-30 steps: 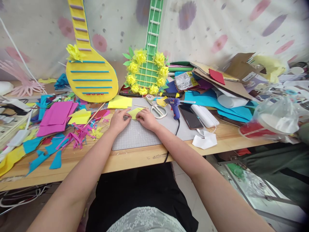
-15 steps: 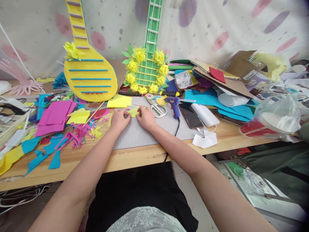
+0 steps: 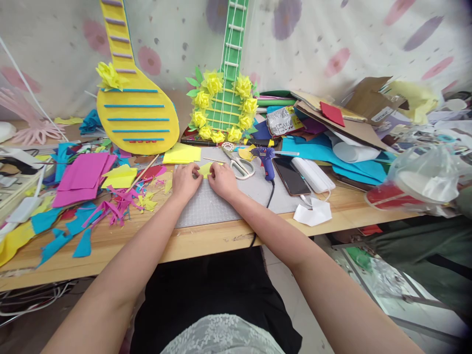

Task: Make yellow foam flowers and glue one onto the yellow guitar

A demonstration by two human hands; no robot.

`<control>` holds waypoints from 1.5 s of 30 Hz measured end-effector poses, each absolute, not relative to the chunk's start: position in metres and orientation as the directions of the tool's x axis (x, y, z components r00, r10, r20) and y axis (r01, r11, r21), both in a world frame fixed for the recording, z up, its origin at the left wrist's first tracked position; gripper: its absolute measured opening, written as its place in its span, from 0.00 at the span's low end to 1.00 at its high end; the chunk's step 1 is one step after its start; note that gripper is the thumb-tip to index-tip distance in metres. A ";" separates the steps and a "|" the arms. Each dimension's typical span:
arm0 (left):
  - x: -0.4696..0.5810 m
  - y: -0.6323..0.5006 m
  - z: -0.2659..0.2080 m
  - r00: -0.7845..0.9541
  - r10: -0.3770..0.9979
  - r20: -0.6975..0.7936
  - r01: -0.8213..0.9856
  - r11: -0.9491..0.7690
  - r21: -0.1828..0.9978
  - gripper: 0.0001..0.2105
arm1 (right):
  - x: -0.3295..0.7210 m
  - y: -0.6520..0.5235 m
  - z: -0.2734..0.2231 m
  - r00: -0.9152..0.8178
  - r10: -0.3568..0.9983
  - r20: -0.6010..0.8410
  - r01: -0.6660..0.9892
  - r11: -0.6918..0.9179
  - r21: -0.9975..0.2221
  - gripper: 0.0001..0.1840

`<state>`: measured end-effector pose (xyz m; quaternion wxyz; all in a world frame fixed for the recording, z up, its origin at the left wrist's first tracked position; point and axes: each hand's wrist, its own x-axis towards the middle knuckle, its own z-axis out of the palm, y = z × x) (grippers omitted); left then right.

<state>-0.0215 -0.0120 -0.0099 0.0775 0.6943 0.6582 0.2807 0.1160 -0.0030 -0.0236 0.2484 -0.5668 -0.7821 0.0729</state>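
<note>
Between my two hands is a small piece of yellow crepe paper (image 3: 204, 170), held low over the grey cutting mat (image 3: 206, 209). My left hand (image 3: 186, 181) pinches its left side, and my right hand (image 3: 222, 180) has its fingers closed on the right side. Part of the paper is hidden behind the fingers. Scissors (image 3: 241, 164) with white handles lie just right of my right hand. A stack of yellow paper (image 3: 182, 153) sits behind my left hand. Farther right is a blue glue gun (image 3: 267, 162) with its black cord.
Yellow (image 3: 138, 112) and green instrument-shaped crafts (image 3: 227, 105) stand against the back curtain; yellow paper flowers decorate both. Magenta sheets (image 3: 84, 178) and coloured scraps cover the left. A phone (image 3: 291, 176), white power bank (image 3: 313, 174) and bagged red cup (image 3: 394, 196) are at right.
My left hand has shifted slightly right, closer to my right hand. Less of the yellow paper shows between them. The right hand has hardly moved.
</note>
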 end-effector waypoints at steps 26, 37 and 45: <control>-0.020 -0.010 -0.017 0.063 0.954 0.294 0.905 -0.179 0.387 0.09 | 0.122 -0.004 -0.023 -0.300 0.909 0.289 0.886 0.378 -0.269 0.11; -0.041 -0.008 -0.019 0.173 0.913 0.370 0.846 -0.330 0.420 0.19 | 0.128 -0.002 -0.021 -0.287 0.910 0.298 0.848 0.386 -0.364 0.13; -0.049 -0.010 -0.015 0.182 0.923 0.339 0.891 -0.300 0.341 0.15 | 0.146 0.005 -0.018 -0.174 0.896 0.408 0.757 0.386 -0.526 0.16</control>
